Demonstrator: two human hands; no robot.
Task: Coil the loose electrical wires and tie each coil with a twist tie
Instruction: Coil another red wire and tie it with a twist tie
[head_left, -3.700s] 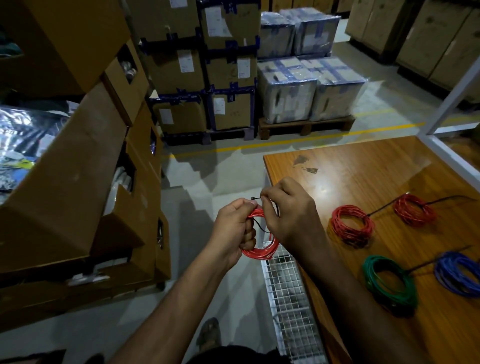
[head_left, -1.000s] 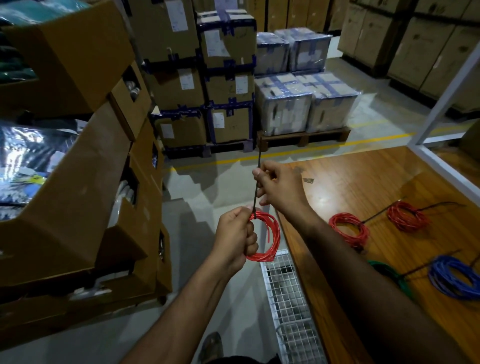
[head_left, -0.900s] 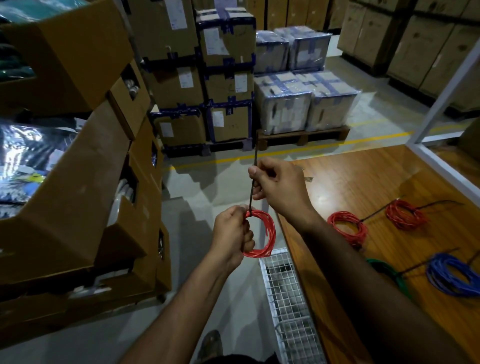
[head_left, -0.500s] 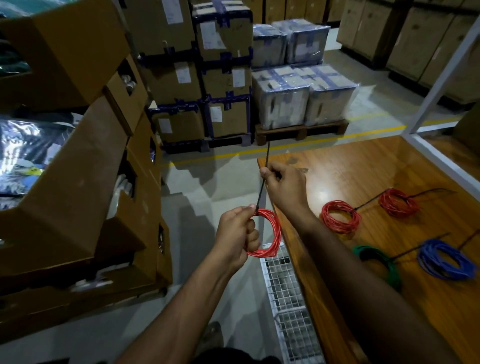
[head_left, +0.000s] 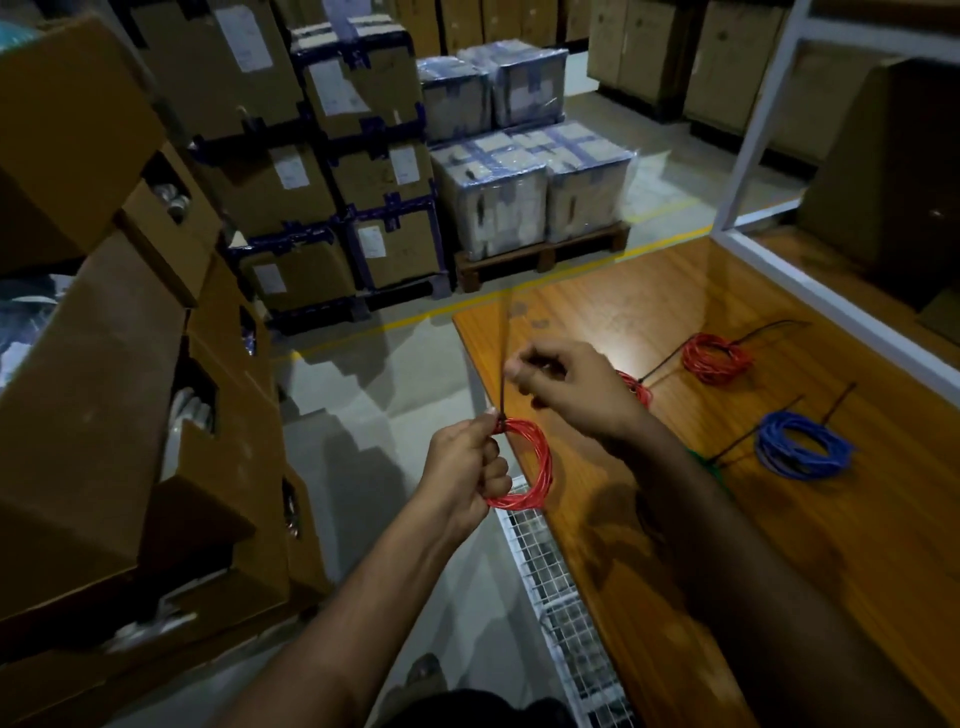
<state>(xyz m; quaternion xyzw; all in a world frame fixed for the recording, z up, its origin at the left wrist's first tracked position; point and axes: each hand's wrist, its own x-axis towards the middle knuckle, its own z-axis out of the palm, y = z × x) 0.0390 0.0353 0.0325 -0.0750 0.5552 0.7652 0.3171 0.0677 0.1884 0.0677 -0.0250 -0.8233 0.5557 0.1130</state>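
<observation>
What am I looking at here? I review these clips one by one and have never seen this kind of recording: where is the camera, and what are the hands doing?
There is no machine. A person wears a wide-angle camera on the head, looking down at two bare hands. The left hand grips a red wire coil beside the wooden table. The right hand pinches a thin dark tie that rises from the coil's top. On the table lie more coils with dark ties sticking out: a red one, a blue one, and another red one and a green one partly hidden behind the right arm. Stacked cardboard boxes stand behind.
</observation>
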